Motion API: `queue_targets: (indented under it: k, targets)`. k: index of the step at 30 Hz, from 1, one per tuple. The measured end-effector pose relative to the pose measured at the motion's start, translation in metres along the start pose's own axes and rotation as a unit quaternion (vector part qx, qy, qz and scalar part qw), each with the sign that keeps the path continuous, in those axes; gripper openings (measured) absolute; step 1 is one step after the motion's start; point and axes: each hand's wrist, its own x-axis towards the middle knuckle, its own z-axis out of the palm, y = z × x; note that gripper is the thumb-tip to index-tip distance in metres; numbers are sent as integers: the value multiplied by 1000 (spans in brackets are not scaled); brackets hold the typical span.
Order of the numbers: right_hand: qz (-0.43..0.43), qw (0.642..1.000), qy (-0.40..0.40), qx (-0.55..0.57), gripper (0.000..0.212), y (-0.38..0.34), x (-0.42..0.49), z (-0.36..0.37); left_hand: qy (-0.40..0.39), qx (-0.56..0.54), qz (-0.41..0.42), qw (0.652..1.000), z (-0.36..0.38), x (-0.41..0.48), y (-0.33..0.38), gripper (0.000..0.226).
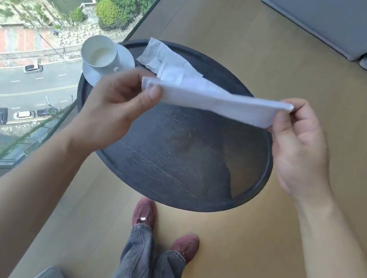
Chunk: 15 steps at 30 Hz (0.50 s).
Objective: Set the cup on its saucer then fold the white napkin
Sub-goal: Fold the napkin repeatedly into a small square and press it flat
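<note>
A white cup point(100, 52) stands upright on its white saucer point(124, 57) at the far left of a round dark table point(175, 152). I hold a white napkin point(214, 104) stretched flat in the air above the table, folded into a long band. My left hand point(116, 99) pinches its left end between thumb and fingers. My right hand point(297, 142) pinches its right end. A second crumpled white cloth or paper point(163, 60) lies on the table behind the napkin, beside the saucer.
A floor-to-ceiling window point(34, 55) runs along the left, right next to the table. Grey cushions point(363, 30) lie on the wooden floor at the far right. My feet in red shoes point(144, 212) stand just before the table's near rim.
</note>
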Motion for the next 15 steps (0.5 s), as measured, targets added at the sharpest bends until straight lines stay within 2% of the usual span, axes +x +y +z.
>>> queue_targets:
  k: [4, 7, 10, 15]
  targets:
    - [78, 988, -2, -131, 16, 46, -51, 20, 4, 20, -106, 994, 11, -56, -50, 15]
    - [158, 969, 0, -191, 18, 79, -74, 35, 10, 47, -186, 981, 25, -84, -83, 18]
    - [170, 959, 20, -227, 21, 94, -75, 44, 34, 72, -234, 969, 36, -91, -94, 21]
    - [170, 939, 33, -297, 24, 97, -53, 50, 93, 145, -249, 953, 49, -71, -98, 26]
